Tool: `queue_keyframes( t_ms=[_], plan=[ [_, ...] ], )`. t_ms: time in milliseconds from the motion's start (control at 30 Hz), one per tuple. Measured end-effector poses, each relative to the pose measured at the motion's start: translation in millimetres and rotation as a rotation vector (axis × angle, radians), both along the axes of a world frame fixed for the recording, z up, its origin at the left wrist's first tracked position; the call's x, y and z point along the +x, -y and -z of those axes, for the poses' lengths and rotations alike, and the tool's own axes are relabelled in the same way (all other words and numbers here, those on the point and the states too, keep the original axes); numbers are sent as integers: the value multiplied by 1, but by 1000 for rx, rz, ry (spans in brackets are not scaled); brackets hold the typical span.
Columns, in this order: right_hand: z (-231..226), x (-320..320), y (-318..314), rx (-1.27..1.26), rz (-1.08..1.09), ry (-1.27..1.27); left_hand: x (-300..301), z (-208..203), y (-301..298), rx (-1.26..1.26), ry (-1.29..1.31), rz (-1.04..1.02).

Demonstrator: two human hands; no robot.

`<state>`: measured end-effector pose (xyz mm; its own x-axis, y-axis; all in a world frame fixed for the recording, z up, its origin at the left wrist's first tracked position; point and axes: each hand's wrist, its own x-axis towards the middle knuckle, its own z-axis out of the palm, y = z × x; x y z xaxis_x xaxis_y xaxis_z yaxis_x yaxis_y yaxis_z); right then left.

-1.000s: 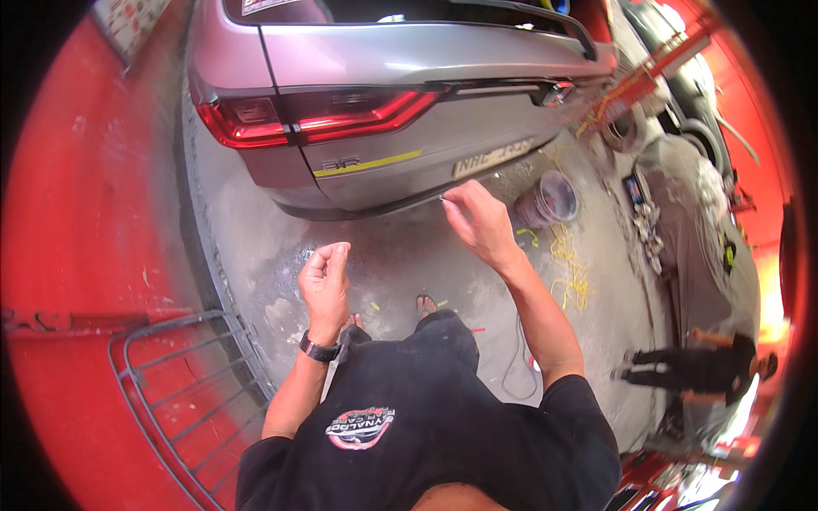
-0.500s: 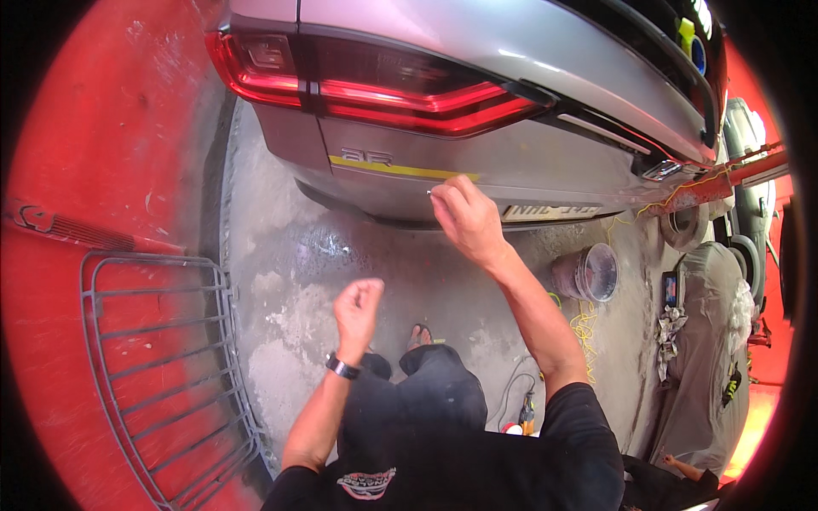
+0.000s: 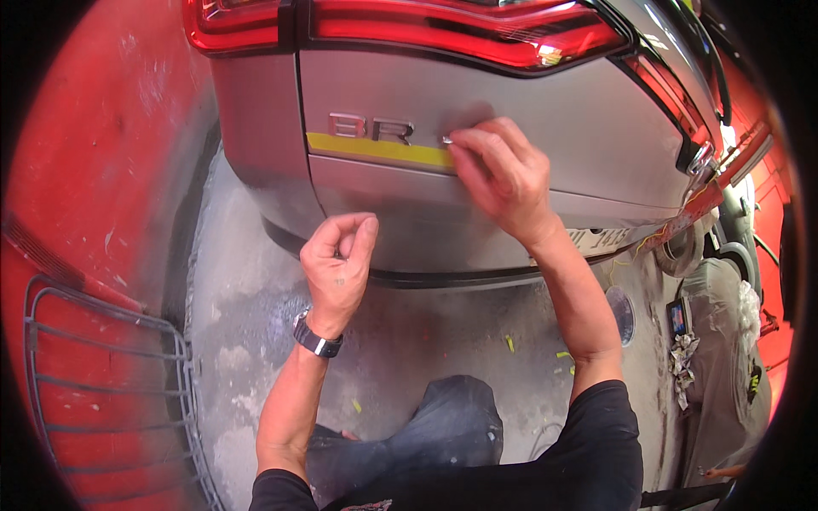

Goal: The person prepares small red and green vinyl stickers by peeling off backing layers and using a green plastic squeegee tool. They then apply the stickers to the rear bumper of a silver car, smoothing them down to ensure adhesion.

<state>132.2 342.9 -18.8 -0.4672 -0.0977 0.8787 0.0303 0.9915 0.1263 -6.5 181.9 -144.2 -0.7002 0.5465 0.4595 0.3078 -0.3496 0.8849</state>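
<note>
Pinched between thumb and fingers of my right hand (image 3: 509, 179) is a small shiny chrome emblem piece (image 3: 446, 140). That hand is close in front of the silver-grey car tailgate (image 3: 528, 106), at the right end of a yellow tape strip (image 3: 366, 148). Just above the tape stand two raised chrome letters (image 3: 394, 130), left of the piece I hold. Lower and to the left, my left hand (image 3: 335, 268) has its fingers curled and thumb against the forefinger; anything between them is hidden. A dark watch (image 3: 317, 335) circles the left wrist.
Over the tailgate is a red tail light (image 3: 477, 32); below it, the dark bumper edge (image 3: 460, 278). A grey metal rack (image 3: 115, 387) leans by the red wall (image 3: 102, 187). At right are a bucket (image 3: 621, 315), a covered object (image 3: 716, 341) and tape scraps on the floor.
I have come closer to the car, which fills more of the view. Both hands have moved up toward the tailgate, the right one now beside the chrome letters.
</note>
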Motion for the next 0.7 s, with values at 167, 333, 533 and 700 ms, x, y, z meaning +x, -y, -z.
queue_keyframes(
  t_ms=[167,333,533,700],
  plan=[
    [7,2,-5,129,67,-32,19,68,17,-49,-129,95],
    [13,-23,7,135,78,-119,41,279,93,-336,110,173],
    [11,-15,12,90,129,-92,84,449,185,-611,414,109],
    [9,-8,15,18,96,-42,76,448,186,-508,601,163]
  ],
)
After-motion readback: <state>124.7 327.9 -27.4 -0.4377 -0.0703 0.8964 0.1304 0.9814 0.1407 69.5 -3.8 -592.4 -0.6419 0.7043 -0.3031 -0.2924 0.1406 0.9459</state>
